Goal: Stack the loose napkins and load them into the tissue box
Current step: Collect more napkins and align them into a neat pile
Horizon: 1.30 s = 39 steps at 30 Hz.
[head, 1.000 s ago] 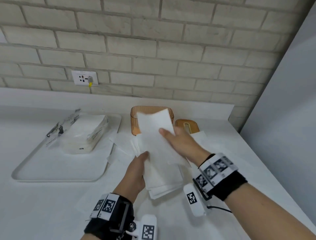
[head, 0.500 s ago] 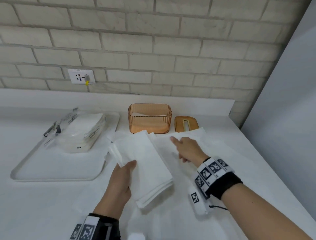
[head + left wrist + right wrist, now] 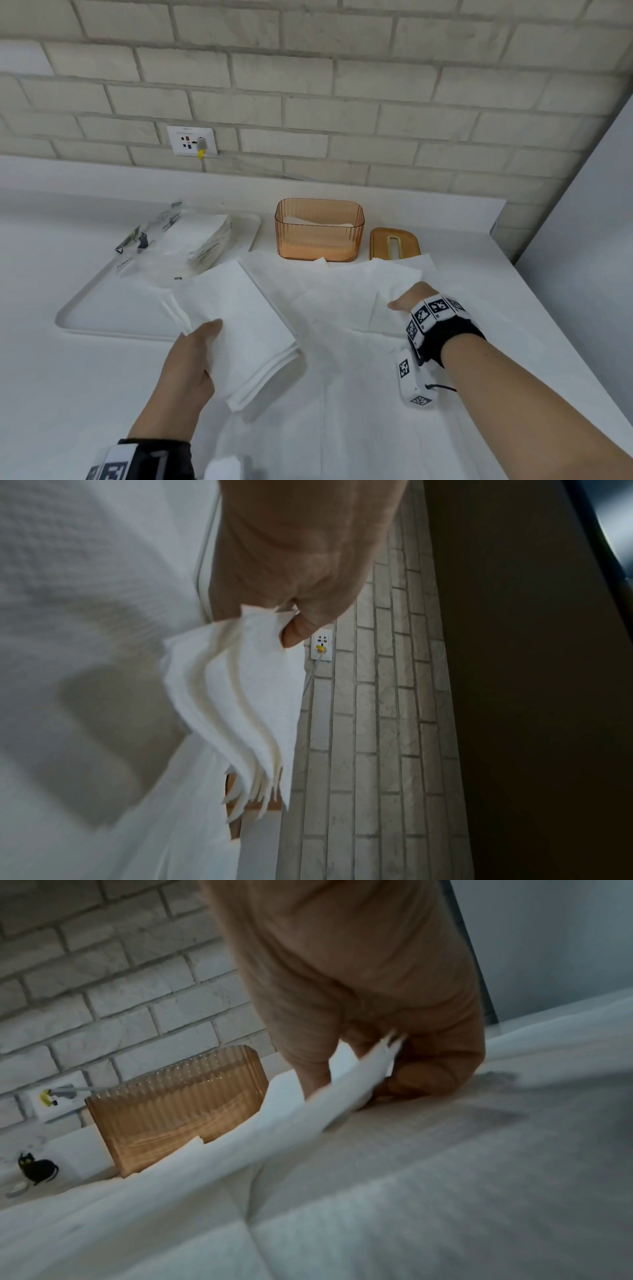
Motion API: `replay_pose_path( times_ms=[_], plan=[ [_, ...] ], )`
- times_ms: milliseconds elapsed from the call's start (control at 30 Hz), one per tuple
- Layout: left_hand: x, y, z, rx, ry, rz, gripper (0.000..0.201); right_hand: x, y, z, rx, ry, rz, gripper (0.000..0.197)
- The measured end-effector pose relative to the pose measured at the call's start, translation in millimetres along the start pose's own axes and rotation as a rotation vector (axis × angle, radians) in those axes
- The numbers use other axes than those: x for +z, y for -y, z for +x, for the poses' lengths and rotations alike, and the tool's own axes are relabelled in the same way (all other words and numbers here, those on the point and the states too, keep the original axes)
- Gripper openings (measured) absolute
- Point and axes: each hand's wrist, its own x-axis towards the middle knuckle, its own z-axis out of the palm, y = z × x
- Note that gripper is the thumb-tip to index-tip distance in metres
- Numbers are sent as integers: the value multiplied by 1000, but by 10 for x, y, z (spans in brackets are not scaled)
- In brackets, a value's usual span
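My left hand (image 3: 191,359) grips a stack of white napkins (image 3: 239,325) by its near left corner, lifted a little above the counter; in the left wrist view the thumb (image 3: 298,631) pinches the layered stack (image 3: 240,702). My right hand (image 3: 409,298) pinches the edge of a loose napkin (image 3: 394,284) lying on the counter, and in the right wrist view that loose napkin (image 3: 349,1080) lifts between thumb and fingers. The amber ribbed tissue box (image 3: 318,229) stands open at the back, with some white napkins inside. More loose napkins (image 3: 325,301) lie spread in front of it.
The box's amber lid (image 3: 394,243) with a slot lies right of the box. A white tray (image 3: 113,308) at the left carries an opened plastic napkin pack (image 3: 185,243). A brick wall with a socket (image 3: 191,140) stands behind; a grey panel (image 3: 589,222) closes the right side.
The right hand let go of the stack and moved right to a loose napkin, pinching its edge. The left hand swung the stack left and lower, away from the box.
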Motion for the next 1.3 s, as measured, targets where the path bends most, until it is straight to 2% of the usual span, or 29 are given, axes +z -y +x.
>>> replay_pose_path(
  times_ms=[67, 200, 267, 333, 367, 433, 467, 533, 600, 767, 900, 1067, 1133, 1233, 1300],
  plan=[
    [88, 61, -15, -19, 16, -3, 32, 40, 2, 18, -18, -30, 6, 24],
    [228, 140, -43, -51, 59, 1, 27, 109, 21, 69, -48, -94, 116, 40],
    [250, 152, -41, -58, 61, -2, 25, 113, 8, 159, -8, -62, 260, 36],
    [246, 162, -33, -66, 53, -7, 26, 84, -24, 210, 37, -12, 408, 21],
    [243, 165, -30, -68, 49, -11, 28, 52, -47, 211, 30, 21, 447, 23],
    [239, 166, -26, -71, 46, -18, 32, -53, -117, 193, 9, 52, 478, 50],
    [248, 163, -25, -71, 51, -18, 33, -126, -171, 194, -11, 48, 486, 58],
    [282, 161, -15, -68, 62, -18, 33, -341, -324, 193, -60, 46, 504, 57],
    [341, 168, 9, -63, 74, -6, 35, -596, -536, 212, -110, 37, 454, 46],
    [572, 276, 28, -71, 116, 21, 37, -993, -1102, 240, -127, 43, 144, 40],
    [728, 392, 10, -77, 139, 43, 31, -943, -1381, 396, -144, 108, -5, 28],
    [887, 496, 19, -91, 125, 67, 27, -728, -1585, 623, -128, 54, -38, 23],
    [931, 533, 24, -96, 115, 74, 26, -627, -1634, 689, -120, 6, -70, 28],
    [985, 595, 35, -103, 115, 79, 22, -520, -1673, 742, -74, -56, -70, 61],
    [1025, 632, 38, -112, 116, 80, 23, -509, -1655, 723, -38, -53, -111, 58]
  ],
)
